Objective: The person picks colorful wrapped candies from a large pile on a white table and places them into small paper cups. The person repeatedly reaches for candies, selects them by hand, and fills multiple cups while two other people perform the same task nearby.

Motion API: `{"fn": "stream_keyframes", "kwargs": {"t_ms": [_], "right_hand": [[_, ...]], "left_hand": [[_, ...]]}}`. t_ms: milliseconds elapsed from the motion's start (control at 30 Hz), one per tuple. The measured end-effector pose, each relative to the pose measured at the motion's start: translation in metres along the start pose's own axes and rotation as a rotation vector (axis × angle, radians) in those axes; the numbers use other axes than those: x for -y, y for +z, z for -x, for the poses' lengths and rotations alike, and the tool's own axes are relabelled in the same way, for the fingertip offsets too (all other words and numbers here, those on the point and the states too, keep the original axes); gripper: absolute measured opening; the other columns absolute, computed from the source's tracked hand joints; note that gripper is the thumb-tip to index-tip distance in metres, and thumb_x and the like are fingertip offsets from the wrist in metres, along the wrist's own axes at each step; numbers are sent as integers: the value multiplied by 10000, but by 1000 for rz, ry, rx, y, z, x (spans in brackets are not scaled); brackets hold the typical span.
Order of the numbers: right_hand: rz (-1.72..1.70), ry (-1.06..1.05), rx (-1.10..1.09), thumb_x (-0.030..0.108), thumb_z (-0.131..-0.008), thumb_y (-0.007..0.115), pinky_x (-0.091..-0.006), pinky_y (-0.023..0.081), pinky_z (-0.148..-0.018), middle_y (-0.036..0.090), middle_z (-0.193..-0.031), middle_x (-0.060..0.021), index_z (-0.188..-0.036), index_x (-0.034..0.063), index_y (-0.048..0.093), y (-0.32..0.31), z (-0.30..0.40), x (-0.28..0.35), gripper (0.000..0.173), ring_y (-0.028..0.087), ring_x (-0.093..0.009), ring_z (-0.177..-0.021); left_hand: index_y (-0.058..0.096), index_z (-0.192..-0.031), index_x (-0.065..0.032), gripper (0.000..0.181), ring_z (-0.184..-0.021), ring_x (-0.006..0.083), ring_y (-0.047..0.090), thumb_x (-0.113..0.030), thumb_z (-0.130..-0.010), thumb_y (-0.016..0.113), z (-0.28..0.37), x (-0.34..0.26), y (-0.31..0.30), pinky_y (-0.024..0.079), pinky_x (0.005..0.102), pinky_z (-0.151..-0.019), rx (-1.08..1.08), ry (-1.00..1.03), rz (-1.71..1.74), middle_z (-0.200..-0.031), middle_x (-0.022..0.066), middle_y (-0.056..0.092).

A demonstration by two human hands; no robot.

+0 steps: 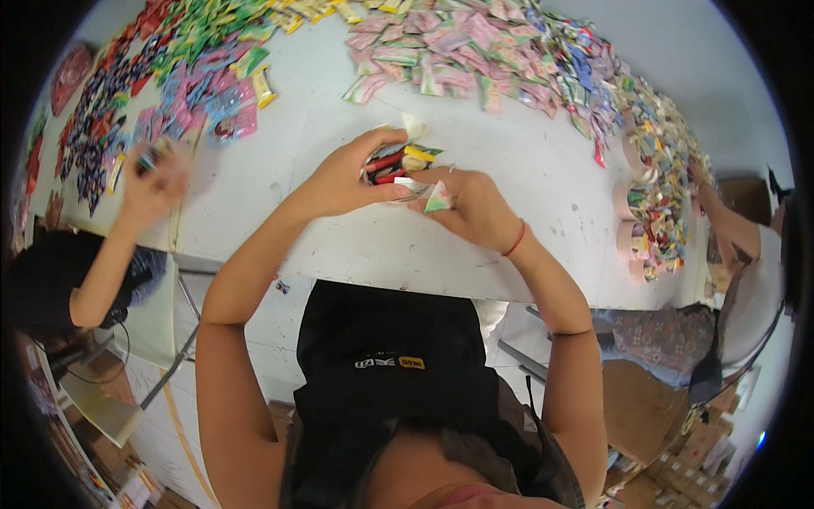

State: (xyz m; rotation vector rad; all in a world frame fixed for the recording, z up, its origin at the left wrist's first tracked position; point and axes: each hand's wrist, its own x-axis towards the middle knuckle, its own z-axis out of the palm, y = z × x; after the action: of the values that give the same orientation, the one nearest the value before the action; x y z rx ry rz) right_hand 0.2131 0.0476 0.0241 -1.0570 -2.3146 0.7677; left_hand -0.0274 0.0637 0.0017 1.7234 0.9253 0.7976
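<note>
Near the middle of the white table (509, 254), my left hand (356, 175) is curled around a small container of mixed wrapped candies (394, 162), some red, yellow and silver. Most of the container's wall is hidden by my fingers. My right hand (467, 200) is at its right side, with the fingertips at the candies and a pink, white and green candy packet (439, 197) held between the fingers. A pale wrapper (414, 126) sticks up at the container's far edge.
Pink and green packets (445, 48) lie heaped beyond my hands. Dark-wrapped candies (92, 143) and blue-pink packets (184, 95) spread at left. Filled pink round containers (626, 238) stand at right. A co-worker's hand (156, 178) is over the table at left; another co-worker's arm (725, 210) reaches in at right.
</note>
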Motion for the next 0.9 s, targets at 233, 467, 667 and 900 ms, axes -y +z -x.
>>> {"fn": "stream_keyframes", "kwargs": {"t_ms": [233, 467, 667, 900], "right_hand": [[-38, 98, -312, 59, -806, 774, -283, 485, -588, 695, -975, -102, -1285, 74, 578, 14, 77, -6, 517, 638, -172, -680], [219, 469, -408, 94, -804, 777, -351, 528, -636, 681, -889, -137, -1222, 49, 578, -14, 162, -22, 465, 682, -270, -716], [443, 664, -699, 139, -915, 721, -339, 518, -743, 689, -1079, -134, -1174, -43, 596, -78, 268, -88, 340, 659, -232, -836], [-526, 189, -996, 338, -981, 583, -244, 428, -578, 541, -952, -56, -1248, 33, 483, -63, 186, -57, 417, 513, -122, -709]], "left_hand": [[439, -1420, -45, 651, -1294, 194, 483, -137, -864, 765, -11, 0, 36, 436, 356, -1064, 127, -42, 159, -1395, 97, 495], [411, -1472, -83, 776, -1458, 358, 318, -214, -818, 806, -41, -23, 126, 302, 430, -1165, 75, 321, -106, -1561, 209, 330], [554, -1312, -19, 507, -1348, 336, 483, -38, -824, 692, 59, -14, -14, 335, 427, -1142, -846, 303, -462, -1407, 184, 542], [410, -1505, -124, 764, -1182, 188, 543, -103, -818, 742, 130, 38, -162, 449, 329, -972, -443, -190, -121, -1387, 76, 532]]}}
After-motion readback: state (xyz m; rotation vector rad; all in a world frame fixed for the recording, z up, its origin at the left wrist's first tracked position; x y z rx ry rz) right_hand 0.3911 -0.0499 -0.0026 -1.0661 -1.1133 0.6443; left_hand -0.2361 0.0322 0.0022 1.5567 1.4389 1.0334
